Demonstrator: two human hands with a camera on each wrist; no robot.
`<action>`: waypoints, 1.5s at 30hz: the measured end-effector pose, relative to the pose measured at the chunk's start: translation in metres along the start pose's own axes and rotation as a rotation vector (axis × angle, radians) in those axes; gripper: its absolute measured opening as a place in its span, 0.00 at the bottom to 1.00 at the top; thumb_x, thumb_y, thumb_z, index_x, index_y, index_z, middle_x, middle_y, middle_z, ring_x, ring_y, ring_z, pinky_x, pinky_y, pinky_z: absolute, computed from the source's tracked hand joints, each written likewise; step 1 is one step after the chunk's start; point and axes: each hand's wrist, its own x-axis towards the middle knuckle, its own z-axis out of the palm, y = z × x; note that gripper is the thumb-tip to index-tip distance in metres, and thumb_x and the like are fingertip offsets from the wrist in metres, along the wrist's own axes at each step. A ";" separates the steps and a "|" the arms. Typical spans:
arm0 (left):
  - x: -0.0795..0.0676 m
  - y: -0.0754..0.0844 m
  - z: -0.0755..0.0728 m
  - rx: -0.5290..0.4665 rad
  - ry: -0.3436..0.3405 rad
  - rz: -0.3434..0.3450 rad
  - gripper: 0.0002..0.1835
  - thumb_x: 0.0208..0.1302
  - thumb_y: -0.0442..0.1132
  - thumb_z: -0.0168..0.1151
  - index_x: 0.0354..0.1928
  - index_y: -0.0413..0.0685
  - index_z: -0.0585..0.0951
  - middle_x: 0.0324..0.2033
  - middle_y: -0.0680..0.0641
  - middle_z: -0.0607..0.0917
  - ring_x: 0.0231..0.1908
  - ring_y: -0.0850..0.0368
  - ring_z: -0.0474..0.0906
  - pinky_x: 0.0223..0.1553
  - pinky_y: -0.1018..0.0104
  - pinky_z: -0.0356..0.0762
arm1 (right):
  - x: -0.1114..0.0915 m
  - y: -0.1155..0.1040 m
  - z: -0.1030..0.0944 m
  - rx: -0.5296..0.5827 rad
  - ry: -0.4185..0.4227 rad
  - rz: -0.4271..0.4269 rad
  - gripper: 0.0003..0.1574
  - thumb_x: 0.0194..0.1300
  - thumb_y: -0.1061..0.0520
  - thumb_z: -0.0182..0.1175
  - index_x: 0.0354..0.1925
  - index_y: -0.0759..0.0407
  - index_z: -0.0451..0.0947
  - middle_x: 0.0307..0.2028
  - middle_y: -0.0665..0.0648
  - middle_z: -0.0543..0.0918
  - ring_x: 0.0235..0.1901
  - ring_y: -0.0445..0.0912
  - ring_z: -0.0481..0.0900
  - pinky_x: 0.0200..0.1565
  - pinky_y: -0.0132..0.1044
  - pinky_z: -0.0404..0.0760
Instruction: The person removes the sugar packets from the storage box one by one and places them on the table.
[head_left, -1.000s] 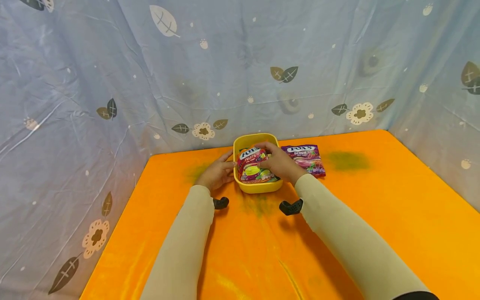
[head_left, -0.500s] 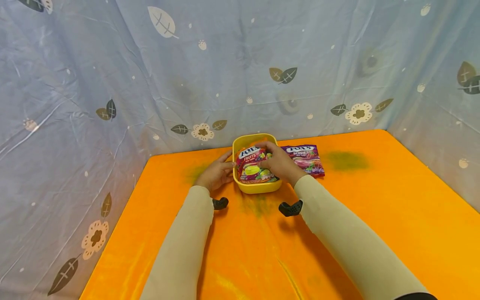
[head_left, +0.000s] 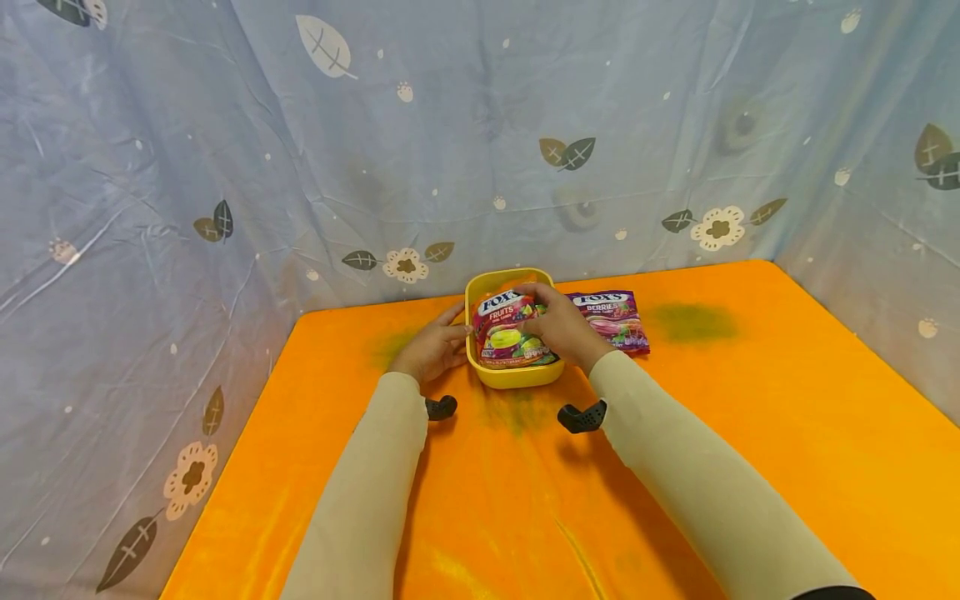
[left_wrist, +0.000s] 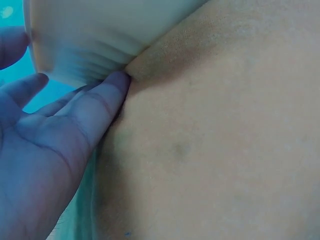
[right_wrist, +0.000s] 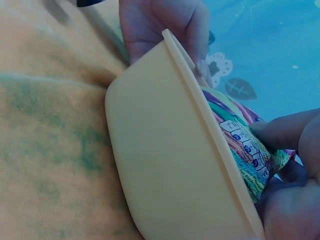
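A red candy bag [head_left: 501, 333] labelled Fox's Fruits lies in a yellow plastic container [head_left: 517, 379] near the back of the table. My right hand [head_left: 561, 327] pinches its right side, thumb on the printed front in the right wrist view, other fingers partly hidden. Against the container's left outer wall rests my left hand [head_left: 433, 346], its fingers extended and touching the plastic [left_wrist: 80, 40]. Just right of the container, partly behind my right hand, lies a purple Fox's Berries candy bag [head_left: 618, 321].
An orange cloth [head_left: 495, 500] covers the table. Behind and on both sides hangs a pale blue curtain [head_left: 465, 117] with leaf and flower prints. The container stands close to the back curtain.
Both hands stay almost where they were. The red candy bag has shifted slightly inside the container under my right hand.
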 end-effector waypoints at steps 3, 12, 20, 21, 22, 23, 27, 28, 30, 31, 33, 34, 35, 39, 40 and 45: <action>0.000 0.001 0.001 -0.009 0.000 0.001 0.35 0.67 0.37 0.57 0.73 0.65 0.57 0.63 0.48 0.70 0.58 0.49 0.71 0.54 0.50 0.72 | 0.000 -0.001 0.000 0.020 0.005 -0.004 0.36 0.64 0.60 0.62 0.66 0.37 0.65 0.59 0.51 0.68 0.51 0.53 0.73 0.50 0.45 0.77; 0.000 0.001 0.003 -0.044 -0.016 -0.001 0.34 0.68 0.35 0.56 0.72 0.65 0.59 0.59 0.47 0.74 0.57 0.50 0.72 0.54 0.51 0.72 | 0.000 -0.005 -0.003 0.080 0.035 0.005 0.37 0.64 0.63 0.61 0.67 0.39 0.65 0.62 0.52 0.67 0.52 0.53 0.73 0.50 0.46 0.77; 0.000 0.001 0.003 -0.038 -0.018 -0.010 0.34 0.69 0.35 0.54 0.73 0.65 0.58 0.60 0.46 0.74 0.57 0.48 0.72 0.55 0.49 0.70 | -0.002 -0.012 -0.016 0.099 0.071 0.016 0.38 0.64 0.63 0.62 0.67 0.39 0.64 0.66 0.51 0.62 0.53 0.53 0.73 0.50 0.48 0.76; 0.000 0.001 0.003 -0.042 -0.020 -0.010 0.34 0.69 0.35 0.53 0.73 0.65 0.57 0.61 0.46 0.73 0.58 0.48 0.71 0.56 0.49 0.69 | -0.002 -0.012 -0.017 0.103 0.075 0.022 0.38 0.64 0.62 0.62 0.67 0.38 0.64 0.66 0.51 0.62 0.53 0.53 0.73 0.50 0.48 0.77; 0.000 0.001 0.003 -0.039 -0.022 -0.011 0.34 0.70 0.35 0.53 0.73 0.64 0.57 0.62 0.46 0.72 0.58 0.48 0.71 0.56 0.49 0.68 | -0.002 -0.013 -0.019 0.121 0.078 0.024 0.38 0.64 0.63 0.62 0.68 0.38 0.63 0.67 0.51 0.62 0.54 0.54 0.72 0.49 0.48 0.77; 0.000 0.001 0.002 -0.035 -0.023 -0.011 0.34 0.70 0.35 0.52 0.74 0.64 0.56 0.63 0.46 0.71 0.59 0.48 0.70 0.56 0.49 0.68 | -0.002 -0.014 -0.021 0.134 0.085 0.028 0.39 0.64 0.63 0.62 0.67 0.38 0.64 0.67 0.51 0.61 0.54 0.54 0.72 0.49 0.49 0.77; 0.000 0.001 0.001 -0.016 -0.031 -0.011 0.35 0.70 0.35 0.51 0.75 0.64 0.54 0.66 0.45 0.67 0.62 0.49 0.67 0.57 0.48 0.68 | -0.002 -0.016 -0.027 0.194 0.101 0.048 0.39 0.64 0.64 0.62 0.67 0.38 0.64 0.67 0.50 0.61 0.54 0.54 0.72 0.48 0.49 0.78; 0.000 0.000 0.001 -0.014 -0.032 -0.011 0.35 0.70 0.35 0.51 0.75 0.64 0.54 0.67 0.45 0.66 0.62 0.49 0.67 0.56 0.47 0.68 | -0.002 -0.016 -0.028 0.199 0.104 0.048 0.39 0.64 0.64 0.62 0.67 0.39 0.64 0.67 0.50 0.61 0.54 0.54 0.72 0.48 0.49 0.78; 0.000 0.001 0.001 -0.015 -0.028 -0.013 0.35 0.70 0.35 0.51 0.75 0.64 0.54 0.67 0.44 0.66 0.62 0.48 0.67 0.56 0.47 0.68 | -0.003 -0.016 -0.031 0.195 0.108 0.053 0.39 0.64 0.64 0.62 0.68 0.39 0.63 0.67 0.50 0.61 0.55 0.54 0.71 0.49 0.49 0.77; 0.000 0.000 0.001 -0.016 -0.025 -0.014 0.35 0.70 0.35 0.52 0.75 0.64 0.54 0.67 0.44 0.66 0.62 0.48 0.67 0.56 0.47 0.69 | -0.003 -0.016 -0.032 0.192 0.109 0.051 0.40 0.63 0.64 0.62 0.68 0.39 0.63 0.67 0.50 0.60 0.55 0.54 0.71 0.50 0.48 0.77; 0.000 0.000 0.000 -0.015 -0.020 -0.015 0.35 0.70 0.35 0.52 0.75 0.65 0.54 0.67 0.45 0.66 0.62 0.48 0.67 0.55 0.48 0.69 | -0.004 -0.016 -0.035 0.199 0.112 0.047 0.40 0.63 0.65 0.62 0.68 0.40 0.63 0.67 0.50 0.61 0.55 0.54 0.70 0.50 0.48 0.77; 0.000 0.000 0.000 -0.017 -0.021 -0.014 0.35 0.70 0.35 0.52 0.75 0.65 0.54 0.67 0.45 0.66 0.62 0.49 0.67 0.55 0.48 0.69 | -0.004 -0.016 -0.036 0.204 0.110 0.043 0.39 0.63 0.65 0.62 0.68 0.41 0.63 0.67 0.50 0.61 0.55 0.54 0.70 0.50 0.48 0.77; 0.000 0.000 0.000 -0.014 -0.023 -0.013 0.35 0.70 0.35 0.52 0.75 0.65 0.54 0.67 0.45 0.66 0.62 0.49 0.67 0.55 0.48 0.69 | -0.005 -0.016 -0.038 0.216 0.106 0.041 0.39 0.64 0.65 0.61 0.68 0.41 0.63 0.67 0.50 0.61 0.55 0.54 0.71 0.50 0.48 0.77; 0.000 -0.001 0.000 -0.009 -0.029 -0.012 0.36 0.69 0.34 0.52 0.75 0.65 0.54 0.66 0.44 0.66 0.61 0.50 0.67 0.56 0.49 0.69 | -0.005 -0.014 -0.045 0.232 0.100 0.031 0.38 0.65 0.65 0.60 0.69 0.42 0.62 0.68 0.51 0.60 0.55 0.55 0.71 0.50 0.47 0.77; 0.000 -0.001 0.001 -0.008 -0.031 -0.012 0.36 0.69 0.34 0.52 0.75 0.65 0.54 0.66 0.44 0.67 0.61 0.50 0.67 0.55 0.50 0.69 | -0.005 -0.013 -0.047 0.239 0.100 0.030 0.38 0.65 0.65 0.60 0.69 0.42 0.62 0.68 0.51 0.60 0.55 0.55 0.71 0.50 0.47 0.77; -0.001 -0.001 0.002 -0.008 -0.031 -0.008 0.36 0.69 0.34 0.52 0.75 0.64 0.54 0.66 0.44 0.66 0.62 0.50 0.66 0.56 0.49 0.68 | -0.004 -0.007 -0.057 0.271 0.106 0.005 0.39 0.65 0.67 0.59 0.69 0.44 0.62 0.66 0.53 0.61 0.54 0.56 0.71 0.48 0.45 0.78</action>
